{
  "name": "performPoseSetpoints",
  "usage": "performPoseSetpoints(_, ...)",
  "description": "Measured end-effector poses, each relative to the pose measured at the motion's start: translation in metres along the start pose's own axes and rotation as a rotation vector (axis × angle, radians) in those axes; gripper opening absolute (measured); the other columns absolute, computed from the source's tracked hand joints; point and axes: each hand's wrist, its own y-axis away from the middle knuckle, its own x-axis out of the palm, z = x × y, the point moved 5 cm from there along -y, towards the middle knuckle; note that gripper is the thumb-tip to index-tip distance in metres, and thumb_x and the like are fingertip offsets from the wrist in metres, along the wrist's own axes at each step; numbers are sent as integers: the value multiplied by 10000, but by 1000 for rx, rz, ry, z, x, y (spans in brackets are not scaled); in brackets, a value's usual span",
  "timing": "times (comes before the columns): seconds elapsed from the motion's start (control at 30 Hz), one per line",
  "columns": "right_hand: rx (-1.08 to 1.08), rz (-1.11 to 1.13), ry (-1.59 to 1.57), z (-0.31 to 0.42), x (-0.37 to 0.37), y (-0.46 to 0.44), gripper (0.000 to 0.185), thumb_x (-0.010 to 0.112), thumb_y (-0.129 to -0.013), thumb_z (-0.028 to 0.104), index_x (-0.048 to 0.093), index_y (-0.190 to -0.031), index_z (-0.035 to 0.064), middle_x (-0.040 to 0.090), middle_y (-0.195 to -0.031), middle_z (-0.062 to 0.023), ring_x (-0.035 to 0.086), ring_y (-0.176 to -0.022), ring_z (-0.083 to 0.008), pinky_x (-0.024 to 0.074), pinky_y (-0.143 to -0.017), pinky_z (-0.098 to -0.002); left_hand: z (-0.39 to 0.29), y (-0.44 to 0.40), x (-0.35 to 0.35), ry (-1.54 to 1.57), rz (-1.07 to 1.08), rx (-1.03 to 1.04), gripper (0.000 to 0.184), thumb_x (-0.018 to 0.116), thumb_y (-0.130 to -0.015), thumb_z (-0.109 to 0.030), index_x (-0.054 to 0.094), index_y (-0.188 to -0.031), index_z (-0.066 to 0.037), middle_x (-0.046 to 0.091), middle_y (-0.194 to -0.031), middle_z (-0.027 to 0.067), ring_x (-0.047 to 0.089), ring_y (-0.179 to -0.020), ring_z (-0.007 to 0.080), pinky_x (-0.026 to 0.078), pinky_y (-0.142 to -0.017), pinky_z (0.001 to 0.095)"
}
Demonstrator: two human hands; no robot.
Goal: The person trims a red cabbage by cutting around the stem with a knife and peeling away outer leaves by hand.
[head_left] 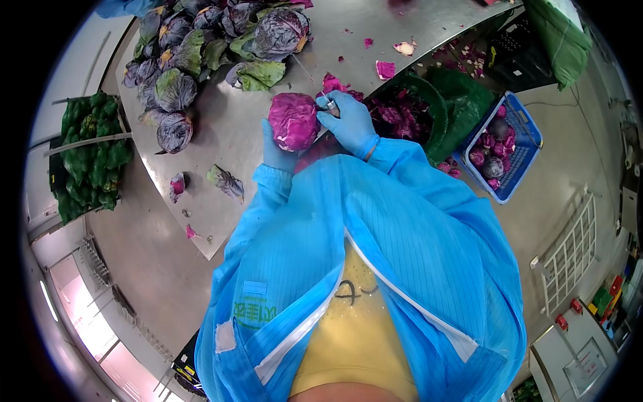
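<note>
One peeled red cabbage (295,122) sat cupped in a worker's left hand (278,153) just above the near edge of a steel worktop (224,142), close to 12 o'clock in the view. The left grip was closed around the head's lower left side, the blue-gloved palm beneath it. The right hand (356,127), also gloved, was closed on the handle of what appeared to be a slim knife (331,106), just beside the cabbage at its 3 o'clock; the thin blade seemed to point toward 11 o'clock.

The head looked dense and fairly heavy for its size, firm enough to bear a solid squeeze, though its smooth, glossy leaves could slide against thin gloves and tear at the edges. The safest hold appeared to be a broad palm underneath with fingers spread up the side away from the blade.

Many untrimmed purple cabbages (175,89) were heaped at 11 o'clock, their loose outer leaves dull and partly green. Two leafy scraps (226,182) (177,187) lay at the held head's 8 o'clock. A green bin (439,110) with magenta trimmings stood between 1 and 2 o'clock, and a blue basket (530,147) of peeled heads between 2 and 3. Green net sacks (97,157) were stacked between 9 and 10.
</note>
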Motion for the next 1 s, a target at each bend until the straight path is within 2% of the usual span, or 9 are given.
performPoseSetpoints(0.07,-8,-13,-45,-1,-2,-3,245,680,-729,195,585,-889,36,632,-822,-122,630,-712,-255,506,-644,-345,1,-1,-2,-2,-17,4,794,272,-851,-698,289,-1403,-128,372,-1402,125,387,-1267,315,319,-1051,490)
performPoseSetpoints(0.13,311,217,-484,-16,10,-4,175,671,-723,122,567,-836,39,606,-743,-87,591,-587,-176,479,-529,-301,0,-1,-1,33,17,-1,785,278,-847,-704,299,-1402,-148,379,-1399,113,395,-1263,311,326,-1045,482)
performPoseSetpoints(0.4,336,129,-472,-5,-13,9,100,634,-707,71,553,-748,30,581,-675,-49,544,-540,-127,451,-496,-280,1,-13,-32,209,-110,3,710,386,-824,-687,385,-1349,-210,411,-1370,74,401,-1246,325,369,-1005,532)
performPoseSetpoints(0.47,139,-92,-315,-20,-27,9,127,643,-693,72,554,-769,22,588,-686,-50,557,-591,-130,478,-569,-287,-4,-14,-39,266,-126,26,712,405,-819,-681,386,-1348,-204,413,-1368,75,400,-1246,327,368,-1007,533)
performPoseSetpoints(0.6,-106,-189,216,-26,-31,6,266,694,-705,187,622,-918,45,601,-855,-90,607,-720,-181,493,-667,-301,-4,-6,-28,376,-96,-57,711,425,-816,-673,381,-1350,-206,413,-1368,85,400,-1245,330,371,-1007,532)
performPoseSetpoints(0.67,-39,-33,-35,-18,-14,7,416,704,-722,253,619,-1088,75,598,-995,-117,596,-891,-228,482,-793,-324,-1,-6,-22,365,-89,-77,713,422,-817,-677,378,-1352,-208,412,-1367,89,400,-1246,330,374,-1007,527)
performPoseSetpoints(0.77,-261,70,87,9,5,0,515,720,-692,325,595,-1157,142,547,-977,-114,581,-879,-243,472,-787,-349,1,-1,-4,147,-73,0,715,322,-860,-667,339,-1371,-168,389,-1380,117,399,-1247,333,369,-1003,529)
performPoseSetpoints(0.87,-248,214,76,17,16,-2,593,742,-660,372,572,-1193,175,525,-1004,-101,566,-911,-266,464,-789,-364,10,-6,-12,134,2,-95,744,322,-860,-668,331,-1372,-128,396,-1372,138,411,-1237,336,364,-1009,525)
performPoseSetpoints(1.0,-335,225,104,7,23,-4,541,755,-672,344,597,-1140,122,490,-968,-91,539,-832,-243,447,-789,-335,14,-10,-25,98,-80,-82,703,430,-878,-586,354,-1349,-70,472,-1296,156,502,-1149,321,418,-970,501)
